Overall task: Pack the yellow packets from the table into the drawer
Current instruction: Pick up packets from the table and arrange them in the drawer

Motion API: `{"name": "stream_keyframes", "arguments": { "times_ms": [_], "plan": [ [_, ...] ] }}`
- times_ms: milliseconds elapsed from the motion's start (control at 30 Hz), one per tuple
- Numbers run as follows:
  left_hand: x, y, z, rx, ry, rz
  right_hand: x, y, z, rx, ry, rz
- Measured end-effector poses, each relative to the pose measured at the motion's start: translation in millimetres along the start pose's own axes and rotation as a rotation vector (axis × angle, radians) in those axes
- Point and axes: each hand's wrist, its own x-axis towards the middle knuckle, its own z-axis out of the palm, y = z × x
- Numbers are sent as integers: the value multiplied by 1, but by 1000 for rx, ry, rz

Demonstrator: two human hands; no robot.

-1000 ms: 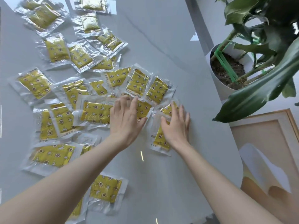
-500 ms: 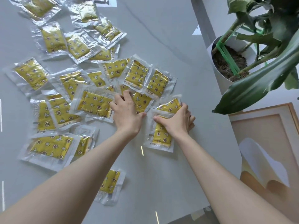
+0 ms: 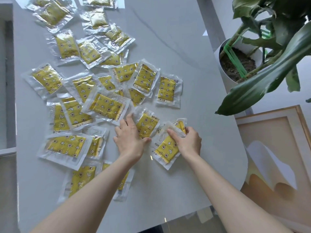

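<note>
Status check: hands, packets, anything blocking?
Left hand flat on a loose packet. Right hand pinching second packet. Other packets spread on table; drawer not in view. Nothing blocking.

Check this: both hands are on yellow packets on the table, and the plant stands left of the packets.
One error. The head view shows the plant standing right of the packets, not left. The left hand and right hand are indeed on packets on the table.
</note>
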Motion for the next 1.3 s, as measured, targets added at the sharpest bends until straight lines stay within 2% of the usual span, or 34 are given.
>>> {"name": "stream_keyframes", "arguments": {
  "times_ms": [200,400,600,933,1133,1300],
  "plan": [
    [-6,-7,0,11,47,-64,-8,5,8,69,-34,0],
    [-6,-10,-1,77,-20,-84,-17,3,1,92,-42,-78],
    [-13,-19,-21,-298,-113,-77,-35,-1,-17,103,-70,-156],
    [-82,-44,-129,-721,-56,-128,-113,-49,-64,128,-173,-304],
    [-130,-78,-205,-779,-20,-146,-178,-93,-75,158,-251,-406],
    [-170,-132,-267,-800,18,-108,-247,-134,-56,138,-301,-479]
  ]
}}
